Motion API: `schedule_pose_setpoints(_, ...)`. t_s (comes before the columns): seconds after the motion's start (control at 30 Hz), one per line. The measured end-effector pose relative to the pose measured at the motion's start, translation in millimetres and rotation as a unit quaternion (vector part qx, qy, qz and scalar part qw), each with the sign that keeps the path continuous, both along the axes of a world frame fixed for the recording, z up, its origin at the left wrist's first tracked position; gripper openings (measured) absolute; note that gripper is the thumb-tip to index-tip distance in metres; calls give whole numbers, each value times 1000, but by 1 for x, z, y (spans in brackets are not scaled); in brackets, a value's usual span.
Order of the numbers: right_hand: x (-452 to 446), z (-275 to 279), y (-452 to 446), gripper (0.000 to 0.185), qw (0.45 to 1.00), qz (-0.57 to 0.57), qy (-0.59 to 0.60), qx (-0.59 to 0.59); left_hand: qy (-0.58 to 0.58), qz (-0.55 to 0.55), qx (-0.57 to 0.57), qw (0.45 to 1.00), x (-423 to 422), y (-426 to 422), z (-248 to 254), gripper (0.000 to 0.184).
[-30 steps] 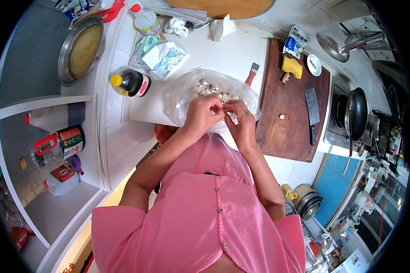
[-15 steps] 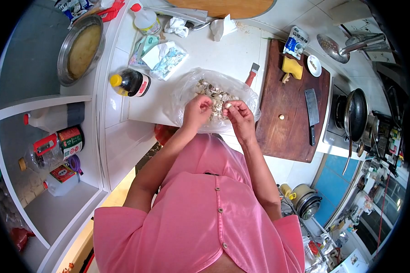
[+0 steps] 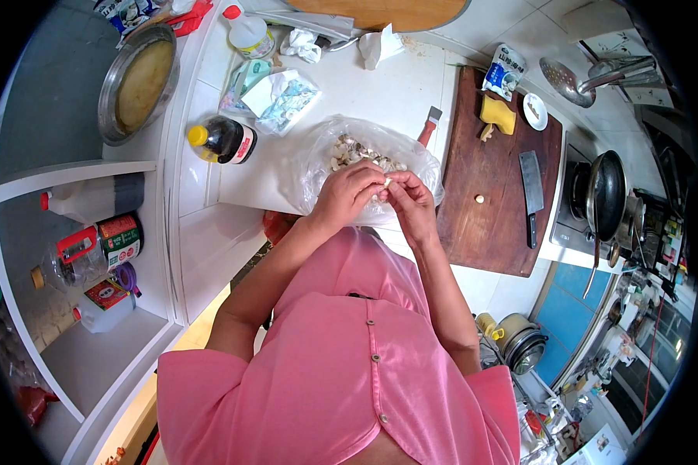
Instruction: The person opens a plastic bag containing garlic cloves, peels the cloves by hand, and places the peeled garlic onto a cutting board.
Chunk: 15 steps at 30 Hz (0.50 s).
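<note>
My left hand [image 3: 347, 192] and my right hand [image 3: 409, 203] meet over an open clear plastic bag [image 3: 309, 164]. Their fingertips pinch together on one small pale garlic clove [image 3: 388, 182], partly covered by the fingers. Inside the bag lies a heap of loose garlic pieces and papery skins [image 3: 357, 153], whitish with darker bits; my hands hide its near side. Another peeled clove [image 3: 479, 199] rests on the wooden cutting board [image 3: 473, 147], right of the bag.
A cleaver [image 3: 530, 190] lies on the board's right side, near a yellow packet [image 3: 498, 115] and a small white dish [image 3: 535, 111]. A red-handled brush or scraper [image 3: 429, 128] is behind the bag. A dark sauce bottle [image 3: 229, 141] and tissue pack [image 3: 287, 101] are at left.
My left hand has moved right and joined my right hand, so its fingers now touch the garlic clove that the right fingertips held alone. The bag and board stay put.
</note>
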State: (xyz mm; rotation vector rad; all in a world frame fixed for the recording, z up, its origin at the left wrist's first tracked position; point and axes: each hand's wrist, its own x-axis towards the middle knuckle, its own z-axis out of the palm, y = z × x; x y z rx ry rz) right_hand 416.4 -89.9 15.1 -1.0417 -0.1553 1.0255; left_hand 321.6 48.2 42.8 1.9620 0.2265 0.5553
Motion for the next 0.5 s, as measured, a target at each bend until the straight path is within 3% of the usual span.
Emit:
schedule_pose_setpoints(0.17,-1,1,-1,13,1000,-11,23,7,-27,4,-19,999,2,-3,-2,10)
schedule_pose_setpoints(0.5,9,-11,-1,13,986,-76,134,70,33,18,68,997,-7,-9,-16,9)
